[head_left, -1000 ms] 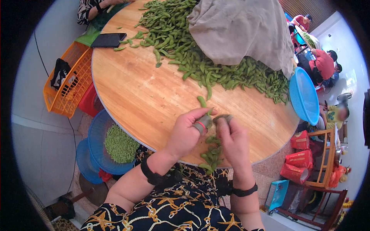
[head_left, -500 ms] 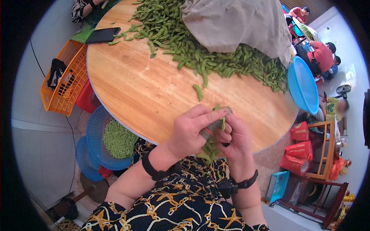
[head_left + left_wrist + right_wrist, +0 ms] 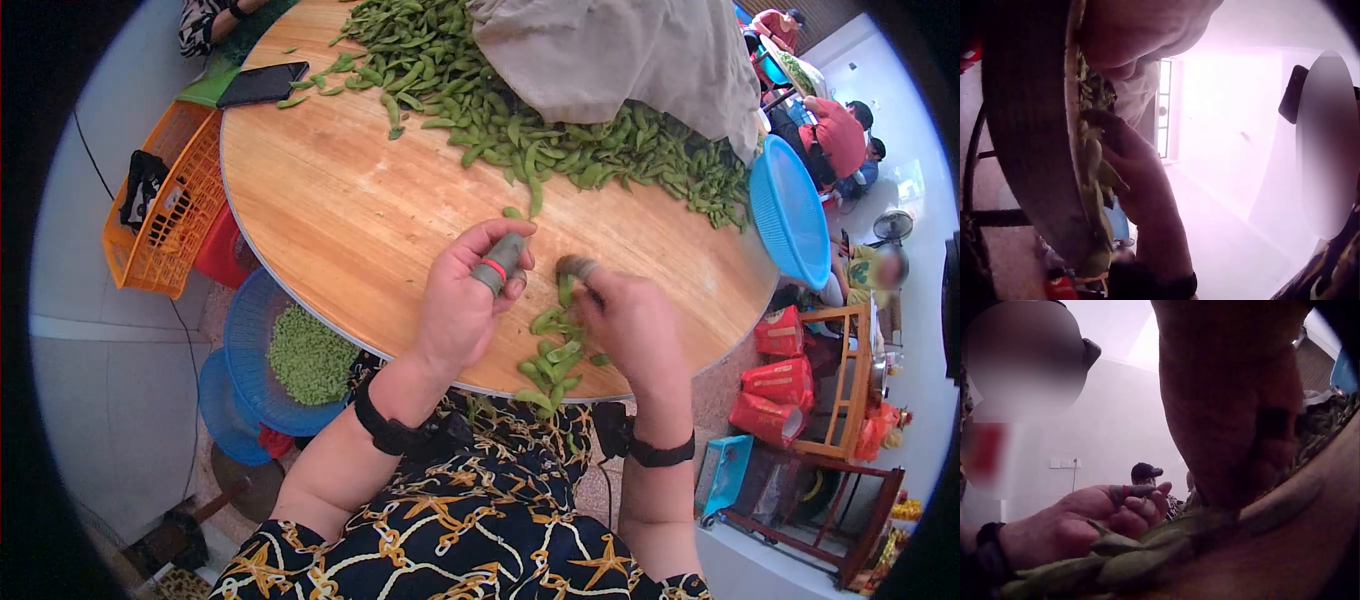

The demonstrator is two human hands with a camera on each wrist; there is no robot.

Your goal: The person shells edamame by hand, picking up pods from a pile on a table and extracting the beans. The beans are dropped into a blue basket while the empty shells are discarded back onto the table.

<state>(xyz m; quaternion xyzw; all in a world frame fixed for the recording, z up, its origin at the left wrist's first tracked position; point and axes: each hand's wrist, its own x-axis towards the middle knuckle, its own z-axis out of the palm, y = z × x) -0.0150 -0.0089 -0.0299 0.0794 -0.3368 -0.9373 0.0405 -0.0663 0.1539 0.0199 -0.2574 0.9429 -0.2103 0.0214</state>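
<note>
My left hand (image 3: 462,300) is raised over the near part of the round wooden table (image 3: 340,230), fingers curled. One of its fingers wears a grey cover with a red band; nothing shows between the fingertips. A lone green soybean pod (image 3: 513,212) lies just past them. To the right, my right hand (image 3: 635,315) pinches a soybean pod (image 3: 566,292) at a small pile of pods (image 3: 550,372) by the table's near edge. In the right wrist view the dark right fingers (image 3: 1272,456) come down at these pods (image 3: 1141,562).
A big heap of pods (image 3: 600,165) under a grey cloth (image 3: 620,60) covers the far side. A blue basket (image 3: 790,215) stands at the right rim, a phone (image 3: 262,84) at the left. Below left, a blue basket (image 3: 240,340) holds shelled beans (image 3: 308,358).
My hands came together over a pod half a second ago, then parted. The left drew back up and left; the right moved right and down to the small pile.
</note>
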